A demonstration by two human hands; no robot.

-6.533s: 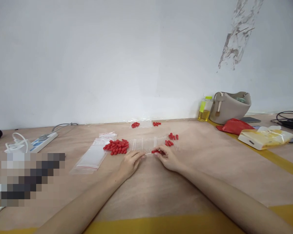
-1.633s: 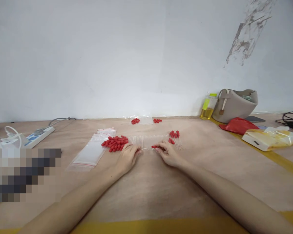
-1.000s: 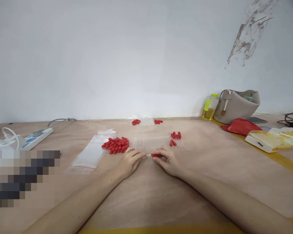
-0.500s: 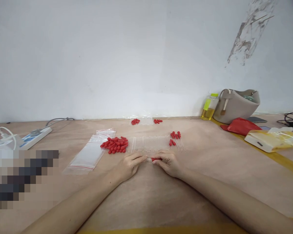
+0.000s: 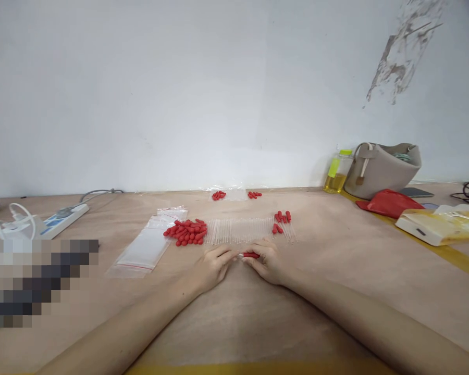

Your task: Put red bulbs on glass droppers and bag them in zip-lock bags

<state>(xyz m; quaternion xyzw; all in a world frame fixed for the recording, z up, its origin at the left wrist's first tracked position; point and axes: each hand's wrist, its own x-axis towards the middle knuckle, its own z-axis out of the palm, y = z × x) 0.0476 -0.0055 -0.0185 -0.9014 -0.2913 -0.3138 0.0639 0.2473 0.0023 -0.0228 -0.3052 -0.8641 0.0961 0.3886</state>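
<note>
Between the fingers of my right hand is a red rubber dropper bulb, lying sideways. My left hand pinches a thin clear dropper tube, most of it hidden by the fingers. The tube's end meets the bulb's open end; how far it sits inside I cannot tell. Just beyond both hands lies a row of clear glass tubes. A heap of red bulbs is at the row's left end. To the right, several droppers with red bulbs lie together.
Flat zip bags lie at the left, near a power strip. Small groups of red bulbs rest by the wall on clear plastic. At the right are a bottle, a grey bag, a red pouch and a tissue pack.
The view has shifted slightly. Both hands stay together at the same spot, and a little more of the red bulb shows between the right fingers.
</note>
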